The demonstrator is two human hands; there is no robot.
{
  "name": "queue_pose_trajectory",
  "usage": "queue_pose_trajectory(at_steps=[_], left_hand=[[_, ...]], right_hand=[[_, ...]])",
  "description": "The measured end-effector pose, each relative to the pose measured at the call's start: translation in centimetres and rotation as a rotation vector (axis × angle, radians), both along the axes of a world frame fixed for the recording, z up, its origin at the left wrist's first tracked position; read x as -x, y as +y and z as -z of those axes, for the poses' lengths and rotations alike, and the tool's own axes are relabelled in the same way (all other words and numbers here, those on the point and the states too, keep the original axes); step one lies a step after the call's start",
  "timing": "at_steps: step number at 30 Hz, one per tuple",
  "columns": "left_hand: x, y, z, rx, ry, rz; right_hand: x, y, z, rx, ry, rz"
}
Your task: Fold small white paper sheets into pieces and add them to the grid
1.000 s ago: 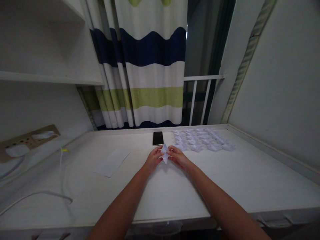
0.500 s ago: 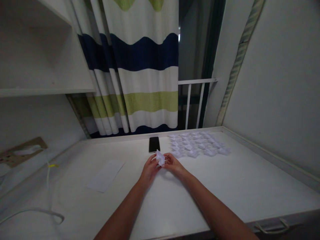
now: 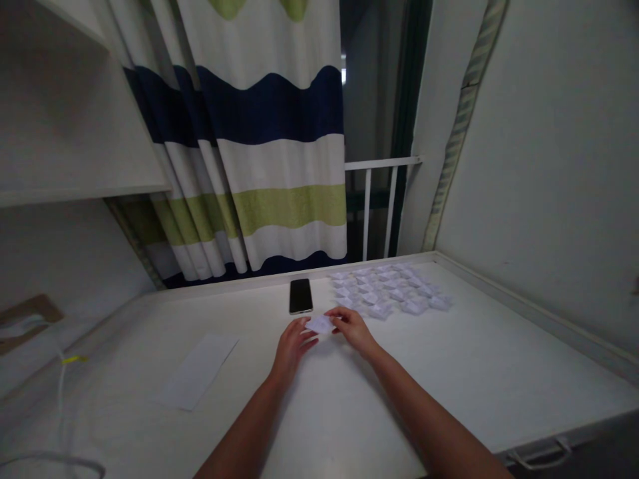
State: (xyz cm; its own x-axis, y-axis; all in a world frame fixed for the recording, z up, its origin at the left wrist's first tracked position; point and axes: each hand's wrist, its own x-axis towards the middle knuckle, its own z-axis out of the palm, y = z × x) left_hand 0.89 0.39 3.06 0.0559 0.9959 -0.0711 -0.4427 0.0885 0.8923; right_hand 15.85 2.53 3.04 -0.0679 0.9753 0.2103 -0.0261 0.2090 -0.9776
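Observation:
Between my hands is a small white folded paper boat (image 3: 319, 324), its pointed ends to left and right. My left hand (image 3: 293, 342) holds its left tip at the thumb and forefinger, with the other fingers spread below. On the other side, my right hand (image 3: 351, 328) pinches the right tip. Just beyond them lies a black phone (image 3: 300, 296), screen up. Several similar folded paper boats (image 3: 397, 294) stand in rows behind and to the right of my right hand.
A white paper sheet (image 3: 198, 371) lies on the white desk (image 3: 449, 379) at the left. A pale cable (image 3: 60, 399) with a yellow tie runs down the left side. Behind the desk hang a striped curtain (image 3: 289, 159) and a white rail (image 3: 382, 163). A drawer handle (image 3: 542, 459) juts out at front right.
The paper between my hands has gone from upright and pointed to a lower, wider boat shape. My hands have drawn apart to its two ends. The camera view has shifted slightly right.

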Motion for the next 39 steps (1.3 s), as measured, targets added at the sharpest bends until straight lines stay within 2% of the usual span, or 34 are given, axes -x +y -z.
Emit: queue_pose_trajectory(at_steps=[5,11,15,19,22,26,30,33,39], left_hand=[[-0.6,0.7,-1.5,-0.043,0.164,-0.01],[-2.5,1.9,-2.8,-0.093,0.213,0.058],[-4.5,2.2,-2.2,-0.14,0.287,0.104],[-7.0,2.2,-0.8,-0.167,0.343,0.234],[-9.7,3.2,-1.0,-0.179,0.348,0.284],[-14.5,6.3,-3.4,-0.235,0.31,0.263],[-19.7,9.8,-5.5,-0.282,0.338,0.322],[-22.9,11.9,-5.8,-0.3,0.347,0.374],[-27.8,15.5,-5.8,-0.283,0.353,0.352]], right_hand=[[-1.2,0.7,-1.0,-0.047,-0.044,0.052],[-3.6,1.5,-1.2,-0.032,-0.023,0.206],[-7.2,2.4,-1.8,-0.037,-0.011,0.289],[-12.1,3.1,-3.1,0.034,0.049,0.427],[-15.0,3.2,-4.1,0.063,0.052,0.496],[-17.4,3.4,-4.9,0.062,0.007,0.51],[-20.0,4.1,-5.4,0.001,-0.071,0.527],[-22.5,4.9,-5.6,0.008,-0.075,0.566],[-27.0,7.3,-5.8,0.043,0.155,0.604]])
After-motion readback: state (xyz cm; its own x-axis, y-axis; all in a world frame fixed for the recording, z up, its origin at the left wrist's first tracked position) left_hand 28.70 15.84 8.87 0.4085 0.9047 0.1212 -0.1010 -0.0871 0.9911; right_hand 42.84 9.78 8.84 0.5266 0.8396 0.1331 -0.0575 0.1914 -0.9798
